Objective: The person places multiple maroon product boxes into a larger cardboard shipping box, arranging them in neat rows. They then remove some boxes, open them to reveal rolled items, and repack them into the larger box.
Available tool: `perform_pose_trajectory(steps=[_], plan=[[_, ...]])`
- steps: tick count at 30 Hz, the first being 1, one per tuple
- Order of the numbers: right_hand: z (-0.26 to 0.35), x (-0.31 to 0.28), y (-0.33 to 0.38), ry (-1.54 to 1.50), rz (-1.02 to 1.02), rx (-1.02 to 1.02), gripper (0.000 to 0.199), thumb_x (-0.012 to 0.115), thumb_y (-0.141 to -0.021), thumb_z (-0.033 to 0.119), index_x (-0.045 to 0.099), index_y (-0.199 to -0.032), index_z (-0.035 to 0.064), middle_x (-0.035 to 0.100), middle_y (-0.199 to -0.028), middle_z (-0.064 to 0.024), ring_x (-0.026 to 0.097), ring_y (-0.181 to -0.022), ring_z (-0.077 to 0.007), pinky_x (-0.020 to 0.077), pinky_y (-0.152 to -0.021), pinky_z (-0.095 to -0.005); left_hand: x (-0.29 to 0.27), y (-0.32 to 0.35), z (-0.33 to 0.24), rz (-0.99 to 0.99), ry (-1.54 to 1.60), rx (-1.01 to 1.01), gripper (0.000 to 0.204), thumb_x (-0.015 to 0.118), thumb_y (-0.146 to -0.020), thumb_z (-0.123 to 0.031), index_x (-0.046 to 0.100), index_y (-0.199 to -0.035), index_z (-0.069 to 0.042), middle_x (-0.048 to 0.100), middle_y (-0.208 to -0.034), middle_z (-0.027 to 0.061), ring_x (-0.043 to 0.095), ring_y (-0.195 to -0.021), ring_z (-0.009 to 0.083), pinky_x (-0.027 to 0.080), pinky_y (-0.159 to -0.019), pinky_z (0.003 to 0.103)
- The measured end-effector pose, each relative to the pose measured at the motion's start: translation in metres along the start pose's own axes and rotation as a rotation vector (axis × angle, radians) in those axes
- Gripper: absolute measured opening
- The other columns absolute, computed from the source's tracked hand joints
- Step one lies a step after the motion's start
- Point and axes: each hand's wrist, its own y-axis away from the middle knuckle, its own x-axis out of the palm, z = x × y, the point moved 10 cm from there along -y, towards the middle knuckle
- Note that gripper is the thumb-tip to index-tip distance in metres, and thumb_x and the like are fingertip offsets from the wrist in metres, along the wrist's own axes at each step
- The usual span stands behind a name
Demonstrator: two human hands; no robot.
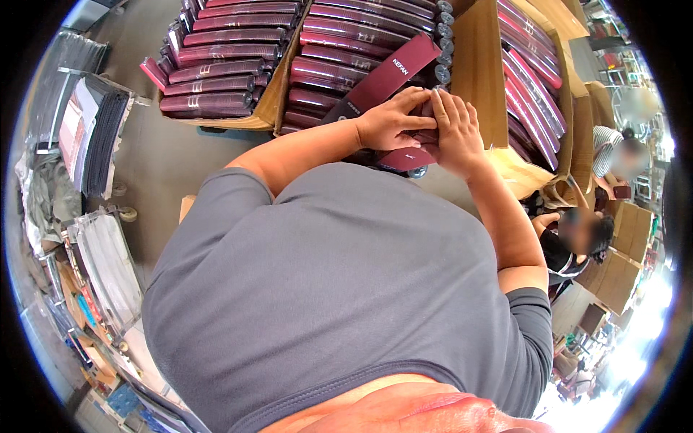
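Observation:
My left hand (398,121) and my right hand (456,131) meet at the edge of an open carton. Between them is a dark maroon package (426,115), mostly covered by my fingers. The left fingers press on its side while the right ones curve over its upper part. A flat maroon box (397,68) slants across the packed rows just beyond my left hand. Below my wrists shows a maroon box end (406,159). Rows of maroon, clear-wrapped packages (325,70) with grey round ends fill the carton.
A second carton (271,108) of similar packages stands at left, a third carton (480,72) at right. Further right, another person (567,245) in black and one in a striped top (606,148) are near stacked boxes (621,281). Wheeled racks (108,267) line the left.

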Motion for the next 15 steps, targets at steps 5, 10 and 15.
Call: perform_pose_trajectory(steps=[5,10,15], plan=[[-0.002,0.01,0.018,0.029,0.033,0.043,0.102,0.077,-0.075,0.031,0.017,-0.153,0.0037,0.025,-0.156,-0.0166,0.022,-0.145,-0.0327,0.015,-0.118,-0.0502,0.01,0.004,-0.007,0.013,-0.09,0.06,0.056,0.082,-0.065,-0.02,0.063,-0.118,-0.023,0.039,-0.145,0.0136,0.043,-0.123,0.0431,0.04,-0.105,0.05],[-0.009,0.007,0.014,-0.009,0.058,0.056,0.099,0.075,-0.076,0.038,0.02,-0.154,0.0095,0.022,-0.158,-0.014,0.019,-0.147,-0.0302,0.0115,-0.119,-0.0493,0.008,0.003,-0.009,-0.05,-0.203,0.041,0.053,0.083,-0.066,-0.025,0.063,-0.115,-0.024,0.04,-0.142,0.0128,0.043,-0.125,0.0417,0.042,-0.104,0.05],[-0.004,-0.003,0.009,-0.008,0.048,0.016,0.099,0.078,-0.073,0.035,0.024,-0.153,0.0124,0.027,-0.156,-0.0132,0.023,-0.145,-0.0305,0.0145,-0.119,-0.0479,-0.012,0.003,-0.022,-0.15,-0.233,0.102,0.049,0.083,-0.066,-0.03,0.064,-0.11,-0.024,0.047,-0.131,0.0106,0.043,-0.126,0.0376,0.042,-0.104,0.047]])
